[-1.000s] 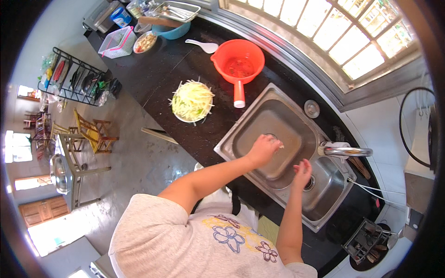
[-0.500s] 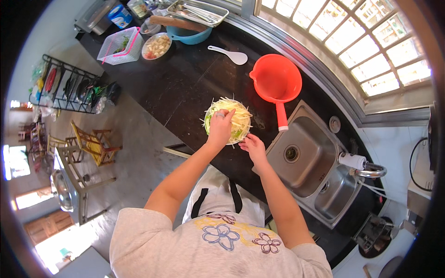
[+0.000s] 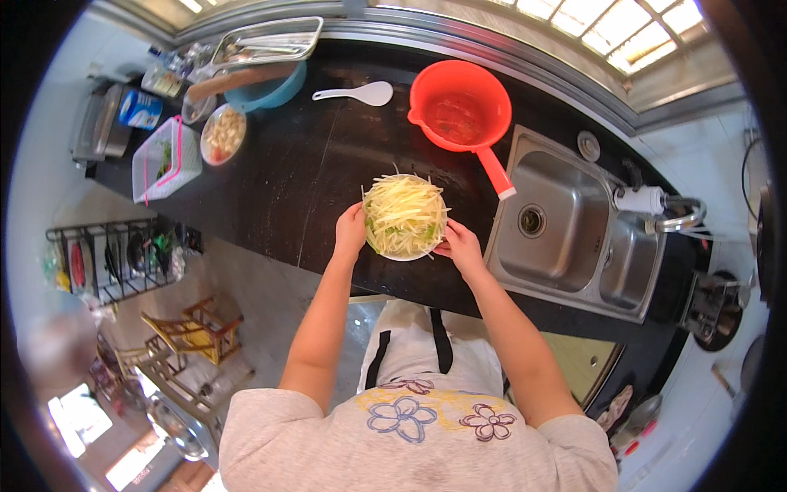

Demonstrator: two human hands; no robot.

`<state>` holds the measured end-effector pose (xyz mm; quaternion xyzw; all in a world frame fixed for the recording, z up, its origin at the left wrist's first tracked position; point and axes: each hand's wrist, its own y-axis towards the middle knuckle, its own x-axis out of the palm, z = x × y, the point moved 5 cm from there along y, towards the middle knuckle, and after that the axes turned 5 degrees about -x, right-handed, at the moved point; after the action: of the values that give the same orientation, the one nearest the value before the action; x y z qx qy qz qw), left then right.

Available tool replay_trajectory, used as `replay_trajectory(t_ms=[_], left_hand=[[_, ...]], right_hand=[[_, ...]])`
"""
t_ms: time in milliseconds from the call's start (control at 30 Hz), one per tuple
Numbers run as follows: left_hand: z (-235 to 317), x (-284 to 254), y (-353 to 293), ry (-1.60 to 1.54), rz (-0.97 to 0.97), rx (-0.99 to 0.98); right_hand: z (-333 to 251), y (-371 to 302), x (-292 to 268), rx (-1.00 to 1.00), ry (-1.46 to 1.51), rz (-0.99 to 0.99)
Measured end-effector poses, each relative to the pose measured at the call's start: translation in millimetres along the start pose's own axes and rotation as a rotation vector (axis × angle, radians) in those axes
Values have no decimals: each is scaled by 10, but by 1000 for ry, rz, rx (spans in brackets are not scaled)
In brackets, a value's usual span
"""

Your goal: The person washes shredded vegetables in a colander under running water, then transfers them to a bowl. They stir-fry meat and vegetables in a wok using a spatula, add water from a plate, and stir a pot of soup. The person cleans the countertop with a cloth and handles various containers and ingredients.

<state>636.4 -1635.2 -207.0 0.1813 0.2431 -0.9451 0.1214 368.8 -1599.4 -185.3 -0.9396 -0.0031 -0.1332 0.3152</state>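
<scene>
A white plate point(image 3: 400, 258) heaped with thin pale-yellow vegetable strips point(image 3: 407, 202) is in front of me, at the near part of the dark counter. Some green pieces show under the strips at the left side. My left hand point(image 3: 351, 233) grips the plate's left rim, its fingers partly hidden behind the edge. On the opposite side my right hand point(image 3: 461, 248) is closed on the right rim. I cannot tell whether the plate rests on the counter or is slightly lifted.
Beyond the plate are a red long-handled ladle-like basin point(image 3: 461, 107) and a white rice paddle point(image 3: 361, 93). A double steel sink point(image 3: 557, 221) lies to the right. At the far left stand a blue basin point(image 3: 275, 90), a bowl of chopped pieces point(image 3: 224, 135) and a white basket point(image 3: 168, 168).
My left hand has moved off the top of the strips to the plate's left rim. The right hand stays at the right rim. The whole view has turned somewhat.
</scene>
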Motion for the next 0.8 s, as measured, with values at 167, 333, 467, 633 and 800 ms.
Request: replay_trajectory(t_ms=[167,333,467,633,800], left_hand=[[716,-31,-309,121,-115,-78],[607,167,-451,-38,-229,-45],[698,433,-801,-62,-405,18],[964,1098,-1727,117,-585,118],[927,2165,-2977,262,-903,194]], right_hand=[[113,-12,-35,-99,36,95],[70,-370,-284,-221,-106,164],[96,-1016,-591,-326,72,301],[386,-2128,-1256,-337,-60,632],[1136,-3590,-2002,-370,155,968]])
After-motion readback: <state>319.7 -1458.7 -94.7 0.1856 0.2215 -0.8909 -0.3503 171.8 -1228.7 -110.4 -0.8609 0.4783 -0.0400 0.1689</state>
